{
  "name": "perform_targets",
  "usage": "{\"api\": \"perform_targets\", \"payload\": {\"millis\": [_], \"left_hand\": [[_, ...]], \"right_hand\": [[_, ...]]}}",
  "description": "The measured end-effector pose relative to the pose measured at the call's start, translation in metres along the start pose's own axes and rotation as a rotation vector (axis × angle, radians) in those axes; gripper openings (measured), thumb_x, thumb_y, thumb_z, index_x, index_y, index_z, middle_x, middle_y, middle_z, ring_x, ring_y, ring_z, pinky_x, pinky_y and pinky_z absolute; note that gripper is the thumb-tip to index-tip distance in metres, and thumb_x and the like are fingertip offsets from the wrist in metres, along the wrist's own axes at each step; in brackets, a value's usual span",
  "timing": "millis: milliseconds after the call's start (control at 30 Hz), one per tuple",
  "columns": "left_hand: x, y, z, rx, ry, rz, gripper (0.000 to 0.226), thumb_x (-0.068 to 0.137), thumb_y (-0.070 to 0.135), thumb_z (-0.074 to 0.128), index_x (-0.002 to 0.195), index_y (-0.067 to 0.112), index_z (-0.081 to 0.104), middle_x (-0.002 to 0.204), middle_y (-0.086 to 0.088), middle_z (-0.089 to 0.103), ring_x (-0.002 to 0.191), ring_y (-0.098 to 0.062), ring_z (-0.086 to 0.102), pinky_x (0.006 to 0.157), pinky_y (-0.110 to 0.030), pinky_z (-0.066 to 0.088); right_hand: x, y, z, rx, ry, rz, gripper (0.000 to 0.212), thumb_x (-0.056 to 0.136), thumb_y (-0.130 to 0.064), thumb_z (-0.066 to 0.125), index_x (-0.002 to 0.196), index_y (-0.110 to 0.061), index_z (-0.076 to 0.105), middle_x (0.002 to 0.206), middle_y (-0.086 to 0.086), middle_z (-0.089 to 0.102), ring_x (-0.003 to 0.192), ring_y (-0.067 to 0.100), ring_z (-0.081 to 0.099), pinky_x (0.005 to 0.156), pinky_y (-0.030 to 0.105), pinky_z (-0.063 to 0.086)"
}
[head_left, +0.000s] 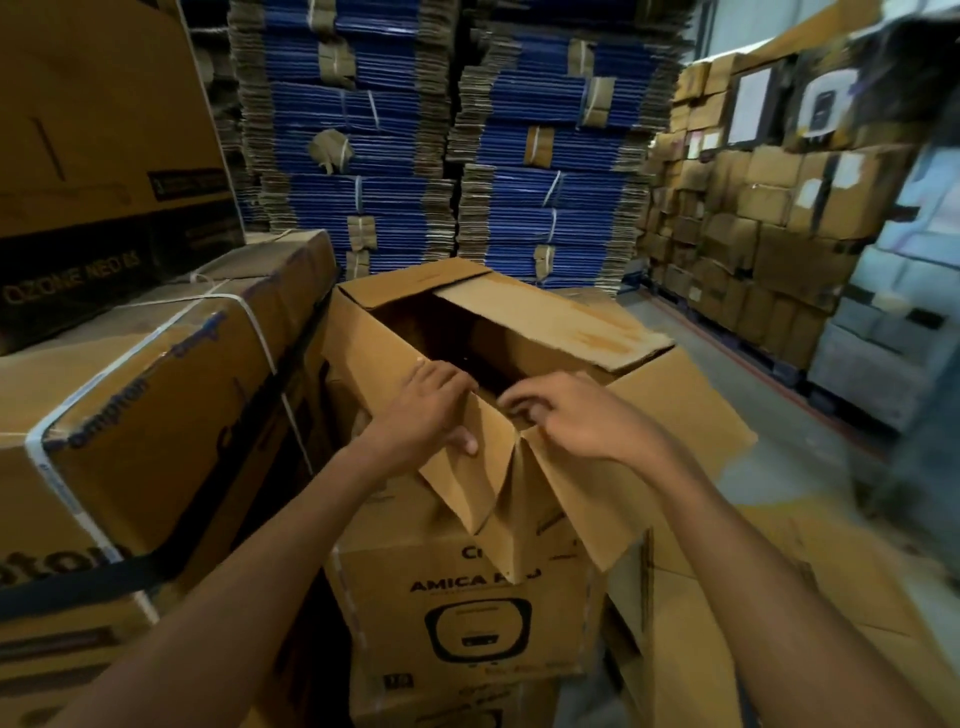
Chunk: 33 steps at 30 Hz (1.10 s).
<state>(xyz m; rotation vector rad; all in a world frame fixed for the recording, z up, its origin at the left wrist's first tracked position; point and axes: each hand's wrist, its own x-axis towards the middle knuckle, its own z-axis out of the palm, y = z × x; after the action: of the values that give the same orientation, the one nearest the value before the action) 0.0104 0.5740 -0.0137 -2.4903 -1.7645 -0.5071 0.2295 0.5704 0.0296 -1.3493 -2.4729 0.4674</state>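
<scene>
An open brown cardboard box (467, 613) printed "AMICA" stands in front of me, its inside dark. Its far flaps (545, 317) stand up and outward. My left hand (431, 410) grips the near left flap (467, 467), fingers over its top edge and thumb on the outer face. My right hand (566, 415) holds the near right flap (566, 499) at its top edge, fingers curled toward the box opening. The two near flaps hang folded down over the front of the box.
A strapped carton (156, 405) stands close on the left, with a bigger black-printed box (104, 156) behind it. Bundled flat blue cartons (441, 145) are stacked high at the back. Stacked brown boxes (753, 218) line the right wall. Flat cardboard (727, 571) lies on the floor right of the box.
</scene>
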Motion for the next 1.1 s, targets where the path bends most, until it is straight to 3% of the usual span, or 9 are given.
{"api": "perform_targets", "payload": {"millis": [33, 133, 233, 367, 500, 600, 767, 967, 1100], "left_hand": [[0.004, 0.009, 0.005, -0.027, 0.042, 0.018, 0.061, 0.088, 0.045, 0.07, 0.14, 0.02, 0.049, 0.147, -0.001, 0.043, 0.143, -0.02, 0.028, 0.122, -0.037, 0.013], [0.013, 0.022, 0.018, -0.129, 0.12, 0.049, 0.055, 0.085, 0.042, 0.075, 0.132, 0.023, 0.054, 0.134, 0.004, 0.05, 0.129, -0.014, 0.038, 0.114, -0.032, 0.028], [0.019, 0.013, 0.018, -0.139, 0.084, 0.051, 0.062, 0.085, 0.041, 0.077, 0.138, 0.025, 0.05, 0.139, 0.005, 0.047, 0.132, -0.014, 0.036, 0.114, -0.03, 0.026], [0.022, -0.022, 0.009, -0.078, 0.068, -0.044, 0.06, 0.092, 0.031, 0.071, 0.146, 0.028, 0.044, 0.149, 0.005, 0.041, 0.143, -0.017, 0.032, 0.122, -0.042, 0.025], [0.016, -0.055, 0.004, 0.021, 0.112, -0.146, 0.049, 0.095, 0.036, 0.066, 0.14, 0.028, 0.048, 0.139, 0.002, 0.05, 0.138, -0.021, 0.041, 0.122, -0.046, 0.018], [0.013, -0.043, 0.012, 0.018, 0.193, -0.128, 0.045, 0.094, 0.041, 0.066, 0.133, 0.022, 0.055, 0.127, -0.003, 0.058, 0.128, -0.025, 0.048, 0.119, -0.048, 0.019], [0.021, 0.013, 0.032, 0.025, 0.269, -0.108, 0.048, 0.092, 0.045, 0.066, 0.131, 0.018, 0.058, 0.123, -0.003, 0.059, 0.118, -0.024, 0.048, 0.111, -0.043, 0.026], [0.017, 0.034, 0.036, 0.06, 0.257, -0.074, 0.054, 0.091, 0.052, 0.064, 0.132, 0.018, 0.058, 0.122, -0.002, 0.062, 0.115, -0.022, 0.052, 0.103, -0.039, 0.033], [0.01, 0.022, 0.017, 0.199, 0.194, -0.093, 0.046, 0.1, 0.061, 0.044, 0.11, 0.019, 0.062, 0.099, -0.001, 0.065, 0.094, -0.02, 0.061, 0.088, -0.035, 0.044]], "right_hand": [[0.0, -0.006, 0.006, 0.028, 0.037, 0.026, 0.037, 0.103, -0.024, 0.052, 0.138, -0.031, 0.06, 0.129, -0.005, 0.064, 0.125, 0.02, 0.055, 0.096, 0.037, 0.046], [-0.004, -0.009, 0.019, -0.153, 0.095, 0.13, 0.045, 0.093, -0.049, 0.066, 0.132, -0.027, 0.059, 0.118, 0.003, 0.066, 0.112, 0.027, 0.061, 0.084, 0.039, 0.047], [-0.015, 0.0, 0.018, -0.302, 0.197, 0.135, 0.037, 0.095, -0.048, 0.066, 0.122, -0.022, 0.062, 0.104, 0.006, 0.07, 0.099, 0.028, 0.066, 0.078, 0.037, 0.047], [-0.037, 0.029, 0.012, -0.408, 0.243, 0.176, 0.033, 0.099, -0.042, 0.061, 0.122, -0.02, 0.06, 0.098, 0.001, 0.069, 0.096, 0.022, 0.066, 0.093, 0.038, 0.047], [-0.058, 0.074, -0.007, -0.39, 0.26, 0.329, 0.027, 0.097, -0.035, 0.064, 0.121, -0.022, 0.059, 0.095, -0.001, 0.055, 0.108, 0.022, 0.058, 0.093, 0.035, 0.046], [-0.058, 0.097, -0.016, -0.399, 0.305, 0.375, 0.032, 0.093, -0.031, 0.07, 0.123, -0.023, 0.062, 0.097, 0.001, 0.061, 0.109, 0.023, 0.059, 0.101, 0.038, 0.043], [-0.028, 0.08, 0.001, -0.368, 0.351, 0.19, 0.04, 0.093, -0.046, 0.066, 0.125, -0.024, 0.059, 0.111, -0.003, 0.068, 0.105, 0.017, 0.061, 0.106, 0.042, 0.038], [0.02, 0.035, 0.046, -0.318, 0.417, 0.015, 0.037, 0.095, -0.046, 0.059, 0.125, -0.025, 0.057, 0.119, -0.002, 0.064, 0.114, 0.021, 0.056, 0.107, 0.046, 0.036], [0.027, 0.039, 0.07, -0.253, 0.554, 0.005, 0.03, 0.093, -0.042, 0.063, 0.117, -0.026, 0.059, 0.108, -0.006, 0.062, 0.106, 0.018, 0.056, 0.101, 0.04, 0.034]]}}
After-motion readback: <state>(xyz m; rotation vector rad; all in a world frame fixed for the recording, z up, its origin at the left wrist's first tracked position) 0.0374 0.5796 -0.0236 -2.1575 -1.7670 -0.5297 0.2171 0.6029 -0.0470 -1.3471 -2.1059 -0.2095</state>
